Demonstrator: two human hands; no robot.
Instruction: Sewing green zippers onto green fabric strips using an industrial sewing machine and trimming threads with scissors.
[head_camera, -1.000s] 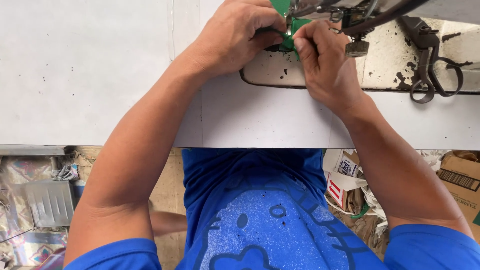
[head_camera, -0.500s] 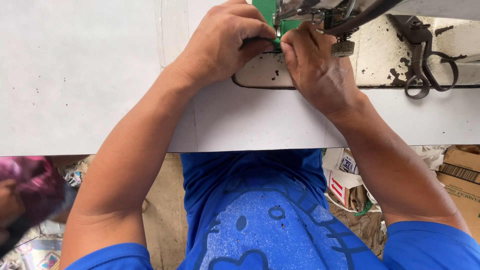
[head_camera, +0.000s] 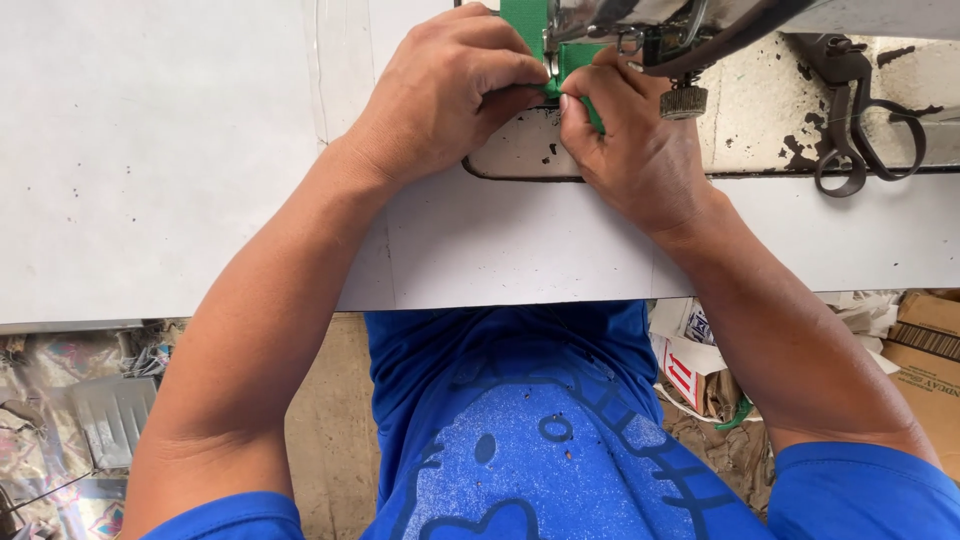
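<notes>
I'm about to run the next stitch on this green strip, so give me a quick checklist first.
1. Green strip lies under the sewing machine head: ok.
2. Left hand grips the strip: ok.
3. Right hand pinches the strip: ok.
4. Fingertips clear of the needle: cannot tell, needle hidden.
5. Scissors lie apart from the hands: ok.

Bright, even daylight; sharp focus, soft shadows.

green strap (head_camera: 522, 22) | narrow woven band, flat, running toward 12 o'clock | near end pinched between both hands at frame's 12 o'clock
</notes>
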